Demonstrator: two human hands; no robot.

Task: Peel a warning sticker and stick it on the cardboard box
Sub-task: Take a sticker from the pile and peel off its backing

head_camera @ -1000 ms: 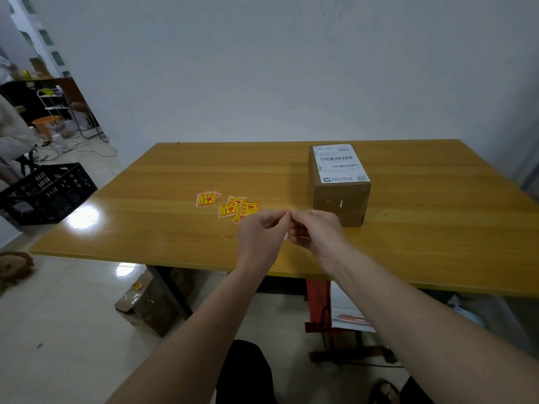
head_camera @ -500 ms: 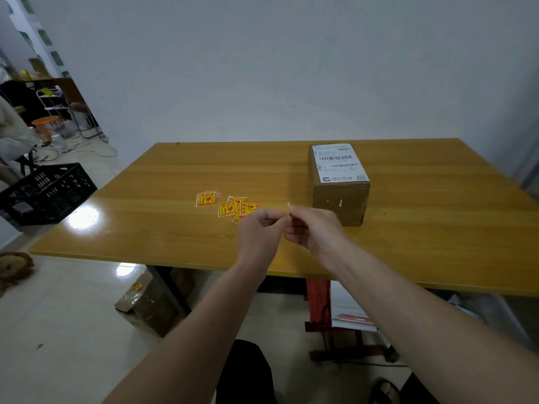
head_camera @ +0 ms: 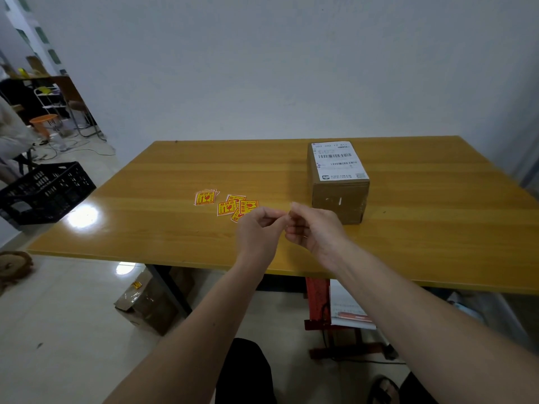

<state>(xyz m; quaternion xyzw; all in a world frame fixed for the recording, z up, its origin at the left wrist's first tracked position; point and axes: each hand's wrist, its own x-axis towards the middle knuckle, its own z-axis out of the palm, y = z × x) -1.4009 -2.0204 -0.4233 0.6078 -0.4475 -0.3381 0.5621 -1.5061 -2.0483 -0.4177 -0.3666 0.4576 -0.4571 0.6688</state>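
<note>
A brown cardboard box with a white shipping label on top stands on the wooden table. Several yellow-and-red warning stickers lie loose on the table left of the box. My left hand and my right hand meet fingertip to fingertip above the table's front part, just in front of the box. Their fingers pinch something small between them; the hands hide almost all of it, and only a pale edge shows above my right fingers.
A black plastic crate sits on the floor at the left. Under the table are a taped carton, a red frame and some papers. A white wall stands behind the table. My knees show at the bottom.
Both hands stayed joined at the fingertips and rose slightly toward the box. My right fingers shifted, and a pale edge now pokes up above them.
</note>
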